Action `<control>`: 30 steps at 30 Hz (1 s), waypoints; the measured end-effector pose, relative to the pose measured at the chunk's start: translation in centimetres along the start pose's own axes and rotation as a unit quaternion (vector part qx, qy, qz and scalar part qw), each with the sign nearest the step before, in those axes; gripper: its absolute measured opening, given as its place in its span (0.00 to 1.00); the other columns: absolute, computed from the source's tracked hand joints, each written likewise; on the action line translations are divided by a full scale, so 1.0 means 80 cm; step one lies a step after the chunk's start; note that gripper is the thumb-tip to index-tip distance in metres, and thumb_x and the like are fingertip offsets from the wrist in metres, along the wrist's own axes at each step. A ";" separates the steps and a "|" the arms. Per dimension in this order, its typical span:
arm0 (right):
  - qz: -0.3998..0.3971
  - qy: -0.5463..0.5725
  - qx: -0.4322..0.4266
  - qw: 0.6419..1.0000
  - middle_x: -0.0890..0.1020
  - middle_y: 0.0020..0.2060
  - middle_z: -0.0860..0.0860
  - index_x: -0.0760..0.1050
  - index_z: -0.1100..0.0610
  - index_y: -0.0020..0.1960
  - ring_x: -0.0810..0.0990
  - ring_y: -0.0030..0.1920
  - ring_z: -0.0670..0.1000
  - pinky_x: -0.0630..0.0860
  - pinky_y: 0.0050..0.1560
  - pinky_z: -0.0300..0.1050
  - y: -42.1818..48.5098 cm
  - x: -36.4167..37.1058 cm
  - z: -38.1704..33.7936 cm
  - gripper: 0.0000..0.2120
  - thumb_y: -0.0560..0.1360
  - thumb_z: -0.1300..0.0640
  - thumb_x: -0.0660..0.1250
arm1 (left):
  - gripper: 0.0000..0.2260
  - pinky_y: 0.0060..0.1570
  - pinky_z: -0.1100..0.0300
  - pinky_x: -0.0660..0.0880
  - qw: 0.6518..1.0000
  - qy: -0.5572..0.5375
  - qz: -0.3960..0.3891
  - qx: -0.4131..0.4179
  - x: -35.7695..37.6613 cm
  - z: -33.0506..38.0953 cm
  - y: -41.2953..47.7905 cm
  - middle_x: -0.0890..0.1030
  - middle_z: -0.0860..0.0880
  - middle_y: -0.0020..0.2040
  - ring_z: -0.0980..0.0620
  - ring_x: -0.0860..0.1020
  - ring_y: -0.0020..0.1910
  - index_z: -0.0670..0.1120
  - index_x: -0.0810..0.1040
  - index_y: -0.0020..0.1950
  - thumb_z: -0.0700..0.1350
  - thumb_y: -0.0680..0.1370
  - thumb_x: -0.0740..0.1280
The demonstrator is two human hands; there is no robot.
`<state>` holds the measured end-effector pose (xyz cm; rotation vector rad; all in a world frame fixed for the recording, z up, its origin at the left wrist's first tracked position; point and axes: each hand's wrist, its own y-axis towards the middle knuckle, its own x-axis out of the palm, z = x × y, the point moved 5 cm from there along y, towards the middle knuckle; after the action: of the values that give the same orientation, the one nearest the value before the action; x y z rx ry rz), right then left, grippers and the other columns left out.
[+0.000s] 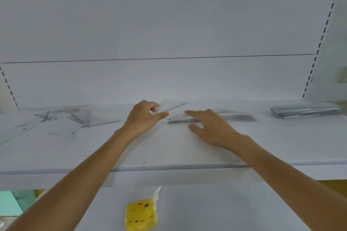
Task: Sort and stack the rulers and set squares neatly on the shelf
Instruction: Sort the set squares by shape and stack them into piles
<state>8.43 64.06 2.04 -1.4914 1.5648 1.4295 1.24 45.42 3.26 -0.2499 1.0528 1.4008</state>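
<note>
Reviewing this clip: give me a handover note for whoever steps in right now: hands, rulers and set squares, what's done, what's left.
Left hand pinches a clear set square. Right hand is open, fingers straight at the set-square stack in the middle of the shelf. Ruler stack sits far right. Done: two stacks begun. Left: add the held piece, then sort the loose pieces scattered on the left.

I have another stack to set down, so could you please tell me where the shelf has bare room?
Free: the shelf in front, between left hand and right hand; also the gap between the middle stack and right stack. Crowded: the left end, strewn with loose pieces.
</note>
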 end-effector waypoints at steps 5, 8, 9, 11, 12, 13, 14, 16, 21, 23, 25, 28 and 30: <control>-0.045 0.003 -0.039 0.998 0.70 0.67 0.42 0.68 0.44 0.67 0.65 0.67 0.49 0.62 0.67 0.45 -0.038 0.021 -0.016 0.18 0.79 0.46 0.55 | 0.22 0.46 0.62 0.67 1.000 -0.008 -0.020 0.016 0.035 0.029 0.019 0.75 0.53 0.50 0.55 0.73 0.44 0.49 0.75 0.59 0.59 0.70 0.70; -0.041 0.013 -0.032 0.999 0.69 0.68 0.41 0.68 0.42 0.67 0.64 0.68 0.47 0.59 0.67 0.43 -0.032 0.020 -0.015 0.18 0.78 0.45 0.55 | 0.22 0.45 0.63 0.67 1.000 -0.011 -0.011 0.024 0.044 0.040 0.031 0.75 0.53 0.50 0.56 0.73 0.44 0.49 0.76 0.59 0.58 0.70 0.70; -0.041 0.014 -0.032 0.999 0.69 0.68 0.41 0.68 0.42 0.67 0.64 0.68 0.47 0.59 0.67 0.43 -0.032 0.019 -0.014 0.18 0.78 0.44 0.55 | 0.22 0.45 0.63 0.67 1.000 -0.017 -0.002 0.025 0.047 0.043 0.034 0.75 0.53 0.50 0.56 0.73 0.44 0.49 0.76 0.59 0.58 0.70 0.71; -0.040 0.018 -0.033 0.998 0.69 0.68 0.41 0.69 0.42 0.66 0.64 0.67 0.47 0.59 0.65 0.42 -0.031 0.020 -0.012 0.18 0.78 0.44 0.56 | 0.21 0.45 0.63 0.67 0.999 -0.031 0.010 0.025 0.054 0.045 0.037 0.75 0.53 0.50 0.56 0.73 0.44 0.49 0.76 0.58 0.58 0.69 0.71; -0.039 0.020 -0.033 0.998 0.69 0.67 0.41 0.69 0.42 0.66 0.64 0.67 0.47 0.59 0.65 0.41 -0.031 0.020 -0.012 0.18 0.78 0.45 0.56 | 0.21 0.45 0.63 0.68 0.999 -0.035 0.011 0.024 0.059 0.045 0.037 0.75 0.53 0.50 0.56 0.73 0.44 0.49 0.76 0.59 0.58 0.70 0.71; -0.039 0.022 -0.034 0.998 0.69 0.67 0.40 0.69 0.43 0.67 0.64 0.67 0.46 0.59 0.64 0.40 -0.032 0.020 -0.012 0.18 0.78 0.45 0.56 | 0.22 0.46 0.63 0.68 0.999 -0.035 0.007 0.021 0.064 0.045 0.037 0.75 0.52 0.50 0.56 0.73 0.46 0.49 0.76 0.59 0.58 0.70 0.70; -0.037 0.024 -0.035 0.998 0.70 0.67 0.40 0.69 0.43 0.67 0.64 0.67 0.46 0.58 0.63 0.40 -0.032 0.020 -0.012 0.18 0.78 0.45 0.56 | 0.22 0.48 0.62 0.68 0.999 -0.029 0.000 0.018 0.068 0.044 0.037 0.75 0.52 0.51 0.55 0.73 0.47 0.49 0.75 0.60 0.58 0.70 0.70; -0.032 0.026 -0.035 0.999 0.70 0.66 0.40 0.69 0.43 0.66 0.64 0.66 0.46 0.58 0.62 0.39 -0.032 0.020 -0.011 0.18 0.78 0.45 0.55 | 0.22 0.51 0.60 0.69 1.000 -0.002 -0.014 0.016 0.073 0.041 0.037 0.75 0.50 0.54 0.53 0.74 0.51 0.48 0.75 0.60 0.59 0.71 0.68; -0.029 0.018 -0.039 0.999 0.71 0.65 0.40 0.70 0.44 0.66 0.65 0.65 0.47 0.60 0.63 0.40 -0.033 0.022 -0.011 0.18 0.78 0.46 0.56 | 0.22 0.60 0.52 0.69 0.997 0.060 -0.047 0.020 0.082 0.036 0.034 0.74 0.48 0.59 0.49 0.73 0.59 0.50 0.73 0.62 0.60 0.74 0.64; -0.027 0.018 -0.038 0.999 0.71 0.65 0.40 0.70 0.44 0.66 0.65 0.65 0.47 0.60 0.63 0.39 -0.032 0.023 -0.012 0.17 0.78 0.46 0.56 | 0.21 0.61 0.51 0.68 0.996 0.068 -0.050 0.024 0.083 0.036 0.032 0.73 0.48 0.60 0.49 0.72 0.60 0.50 0.72 0.63 0.60 0.75 0.63; -0.027 0.013 -0.040 0.999 0.71 0.65 0.40 0.69 0.44 0.66 0.65 0.65 0.47 0.60 0.63 0.40 -0.032 0.024 -0.012 0.17 0.78 0.46 0.56 | 0.22 0.62 0.51 0.67 0.993 0.092 -0.063 0.029 0.087 0.036 0.030 0.73 0.48 0.63 0.49 0.71 0.62 0.49 0.70 0.65 0.59 0.75 0.61; -0.026 0.011 -0.042 0.999 0.72 0.64 0.41 0.69 0.45 0.66 0.65 0.65 0.47 0.61 0.64 0.40 -0.033 0.024 -0.012 0.17 0.78 0.46 0.56 | 0.25 0.63 0.51 0.64 0.989 0.116 -0.087 0.028 0.094 0.034 0.027 0.71 0.48 0.66 0.48 0.68 0.65 0.48 0.66 0.69 0.60 0.76 0.60; -0.026 0.012 -0.041 0.999 0.72 0.64 0.40 0.69 0.45 0.66 0.65 0.65 0.47 0.60 0.63 0.39 -0.034 0.024 -0.013 0.17 0.78 0.46 0.56 | 0.26 0.63 0.52 0.64 0.989 0.112 -0.088 0.028 0.094 0.033 0.027 0.70 0.48 0.66 0.48 0.68 0.65 0.47 0.65 0.69 0.59 0.76 0.61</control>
<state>10.78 62.94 -0.24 -1.5910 1.4856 1.4674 -0.78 52.87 0.26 -0.4568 1.2212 1.2009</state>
